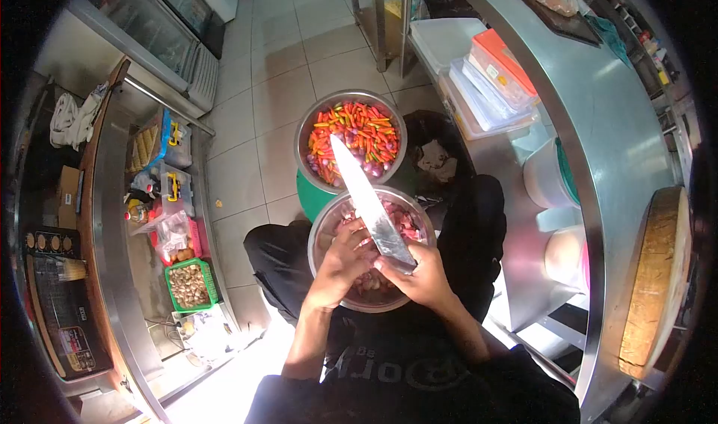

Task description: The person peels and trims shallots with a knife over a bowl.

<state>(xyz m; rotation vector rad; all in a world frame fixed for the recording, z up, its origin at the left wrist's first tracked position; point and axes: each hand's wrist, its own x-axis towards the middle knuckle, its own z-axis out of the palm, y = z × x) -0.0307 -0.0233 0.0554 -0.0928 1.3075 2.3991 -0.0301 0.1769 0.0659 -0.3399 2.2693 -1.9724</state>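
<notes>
My right hand (pixel 422 278) is closed on a large knife (pixel 360 188) near the heel of its broad blade. The blade slants up and left over a steel bowl (pixel 320 233) in my lap, its tip reaching over a second bowl. Beside the blade, my left hand (pixel 344 265) has its fingers curled together over the lap bowl; what they hold is hidden. Pinkish-purple pieces (pixel 410 222), perhaps shallots, lie in the lap bowl. The farther steel bowl (pixel 301 143) holds red, orange and green chillies (pixel 366 125) with purple shallots (pixel 376 158) among them.
Under the far bowl is a green round surface (pixel 310 196). A steel table (pixel 568 117) with a round wooden block (pixel 651 282) stands at right, plastic containers (pixel 497 87) on its lower shelf. At left, shelving holds a green basket (pixel 191 286) and tubs. Tiled floor (pixel 277 87) lies ahead.
</notes>
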